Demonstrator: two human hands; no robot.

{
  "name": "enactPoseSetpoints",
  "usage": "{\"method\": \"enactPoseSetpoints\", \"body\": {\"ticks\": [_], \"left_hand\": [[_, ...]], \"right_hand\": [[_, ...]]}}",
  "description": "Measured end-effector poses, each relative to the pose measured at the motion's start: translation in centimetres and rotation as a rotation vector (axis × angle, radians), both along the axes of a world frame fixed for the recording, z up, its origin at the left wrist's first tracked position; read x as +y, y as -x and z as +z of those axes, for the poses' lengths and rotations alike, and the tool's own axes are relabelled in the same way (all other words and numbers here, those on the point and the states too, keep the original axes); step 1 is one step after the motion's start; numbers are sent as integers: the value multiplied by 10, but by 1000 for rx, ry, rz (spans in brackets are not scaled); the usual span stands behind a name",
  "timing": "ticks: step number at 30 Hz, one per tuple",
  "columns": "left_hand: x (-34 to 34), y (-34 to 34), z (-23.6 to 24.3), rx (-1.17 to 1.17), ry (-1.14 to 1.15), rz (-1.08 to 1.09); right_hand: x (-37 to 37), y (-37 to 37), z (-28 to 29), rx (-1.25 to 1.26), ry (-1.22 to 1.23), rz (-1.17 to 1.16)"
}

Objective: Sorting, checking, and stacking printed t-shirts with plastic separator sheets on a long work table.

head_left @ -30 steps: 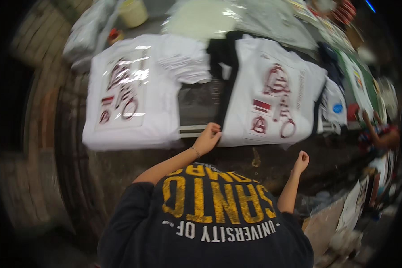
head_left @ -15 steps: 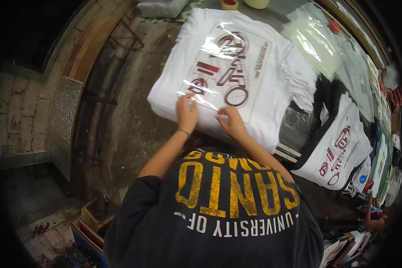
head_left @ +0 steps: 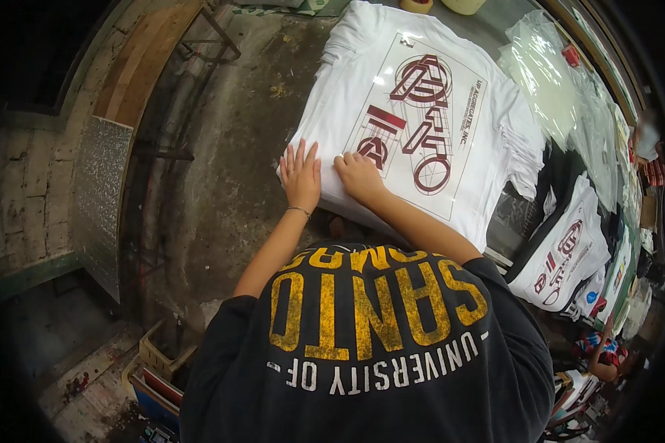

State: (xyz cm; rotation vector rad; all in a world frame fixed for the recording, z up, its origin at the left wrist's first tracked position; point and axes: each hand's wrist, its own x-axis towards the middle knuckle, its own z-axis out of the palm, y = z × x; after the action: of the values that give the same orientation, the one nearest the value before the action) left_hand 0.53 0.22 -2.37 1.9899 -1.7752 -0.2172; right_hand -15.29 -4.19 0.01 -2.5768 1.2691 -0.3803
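Note:
A stack of white T-shirts (head_left: 341, 103) lies in front of me, the top one spread flat with a dark red printed design (head_left: 432, 129). My left hand (head_left: 301, 179) rests flat on the stack's near left edge, fingers stretched and slightly spread. Beside it, my right hand (head_left: 359, 179) is closed, its fingers curled down on the top shirt at the near left corner of the print. What its fingertips grip, if anything, is hidden.
Clear plastic sheets or bags (head_left: 543, 77) lie beyond the shirts at the right. Another printed white shirt (head_left: 561, 258) lies over black cloth to the right. A tape roll (head_left: 416, 6) sits at the far edge. A board (head_left: 100, 199) stands at the left.
My left hand has flattened onto the shirt's edge; my right hand has moved left and closed. The glossy clear sheet's glare over the print is gone. The view has shifted.

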Motion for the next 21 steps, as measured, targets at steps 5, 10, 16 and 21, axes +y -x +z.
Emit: {"method": "enactPoseSetpoints", "body": {"ticks": [5, 10, 16, 21], "left_hand": [[2, -1, 0, -85, -7, -11], [-1, 3, 1, -120, -19, -27], [4, -4, 9, -145, -88, 19], [-11, 14, 28, -59, -5, 37]], "right_hand": [[-27, 32, -2, -187, -178, -86], [-100, 129, 8, -200, -351, -468], [-215, 265, -10, -213, -141, -518], [-297, 420, -43, -55, 48, -427]]}}
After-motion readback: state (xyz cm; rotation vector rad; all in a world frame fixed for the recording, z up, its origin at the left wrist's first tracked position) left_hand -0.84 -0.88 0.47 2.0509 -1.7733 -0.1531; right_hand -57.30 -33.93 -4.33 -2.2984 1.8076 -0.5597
